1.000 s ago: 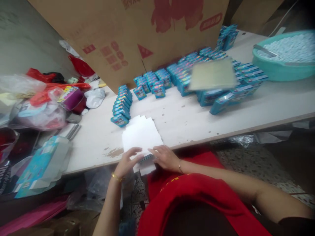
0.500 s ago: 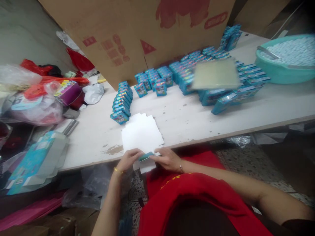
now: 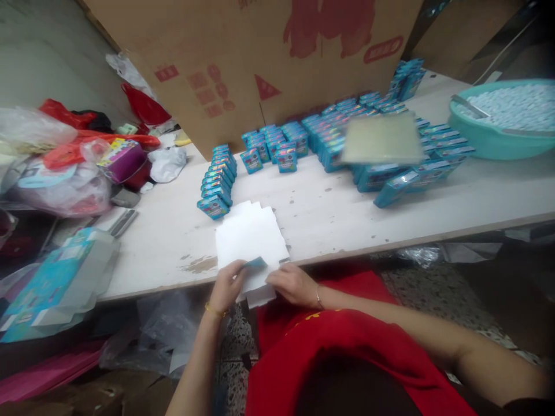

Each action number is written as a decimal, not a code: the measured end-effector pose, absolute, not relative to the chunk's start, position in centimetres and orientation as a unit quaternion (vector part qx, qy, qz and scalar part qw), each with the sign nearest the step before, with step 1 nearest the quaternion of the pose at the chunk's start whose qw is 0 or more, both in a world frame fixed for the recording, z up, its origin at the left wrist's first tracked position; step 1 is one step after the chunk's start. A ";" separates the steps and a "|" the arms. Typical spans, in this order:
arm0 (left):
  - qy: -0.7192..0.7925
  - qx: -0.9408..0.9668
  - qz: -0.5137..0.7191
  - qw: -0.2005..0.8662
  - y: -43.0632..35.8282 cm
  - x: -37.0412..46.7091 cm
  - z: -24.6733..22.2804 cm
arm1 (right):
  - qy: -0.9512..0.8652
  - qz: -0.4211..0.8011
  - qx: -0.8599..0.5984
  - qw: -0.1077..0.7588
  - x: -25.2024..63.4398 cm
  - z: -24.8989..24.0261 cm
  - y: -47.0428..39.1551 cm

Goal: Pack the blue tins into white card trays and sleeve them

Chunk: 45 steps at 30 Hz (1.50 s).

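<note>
Flat white carton blanks (image 3: pixel 250 236) lie overlapped in a stack at the table's front edge, plain side up. My left hand (image 3: pixel 227 286) pinches a small carton blank (image 3: pixel 255 263) whose blue printed side shows as a narrow strip. At the same blank's right side, my right hand (image 3: pixel 295 285) has its fingers closed on the lower edge; its fingertips are partly hidden. White flaps (image 3: pixel 261 296) hang past the table edge between the hands. Just beyond the stack stands a row of small blue boxes (image 3: pixel 218 182).
Many more blue boxes (image 3: pixel 323 138) stand in rows, with a yellowish flat slab (image 3: pixel 384 138) on top. A green basin (image 3: pixel 485 136) of small wrapped pieces is at right. Behind stands a large cardboard box (image 3: pixel 243 69). Plastic bags (image 3: pixel 91 188) and blue printed blanks (image 3: pixel 56 277) lie at left.
My left hand has turned and tilted the blank, so its blue strip now slants. The right fingers have slid down off the strip to the lower edge. The view has shifted slightly.
</note>
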<state>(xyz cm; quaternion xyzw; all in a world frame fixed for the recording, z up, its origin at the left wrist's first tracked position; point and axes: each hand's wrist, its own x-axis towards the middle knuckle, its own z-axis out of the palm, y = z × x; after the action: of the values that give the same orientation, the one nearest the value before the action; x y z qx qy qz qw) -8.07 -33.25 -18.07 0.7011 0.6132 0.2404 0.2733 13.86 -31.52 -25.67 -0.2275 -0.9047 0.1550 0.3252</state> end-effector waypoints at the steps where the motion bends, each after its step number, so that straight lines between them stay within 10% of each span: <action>1: 0.620 0.689 0.262 0.270 -33.2 -8.0 -18.1 | -0.906 0.141 -0.232 0.324 13.6 -25.7 -31.4; 15: 0.506 0.692 0.513 0.053 -32.5 -2.9 -5.7 | -0.857 0.200 -0.309 0.360 14.9 -25.1 -30.4; 19: 0.428 0.776 0.390 0.252 -29.2 2.2 -10.6 | -0.636 0.187 -0.554 0.504 22.9 -25.4 -29.6; 24: 0.404 0.794 0.249 0.378 -27.3 8.9 -20.5 | -0.675 0.042 -0.604 0.422 33.1 -26.5 -31.4; 30: 0.377 0.835 0.161 0.368 -28.8 10.3 -21.8 | -0.817 0.124 -0.495 0.269 37.2 -28.0 -31.9; 37: 0.412 0.887 0.061 0.198 -29.4 6.6 -22.1 | -0.730 0.274 -0.489 0.391 36.2 -27.6 -30.9; 45: 0.542 0.738 0.241 0.321 -29.3 6.5 -24.4 | -0.587 0.322 -0.543 0.507 33.1 -26.5 -30.9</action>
<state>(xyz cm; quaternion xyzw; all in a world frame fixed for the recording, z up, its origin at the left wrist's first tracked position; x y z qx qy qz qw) 6.48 -29.28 -24.35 0.7385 0.5420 0.2409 0.3206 33.10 -30.87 -26.55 -0.5426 -0.5868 0.3222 0.5073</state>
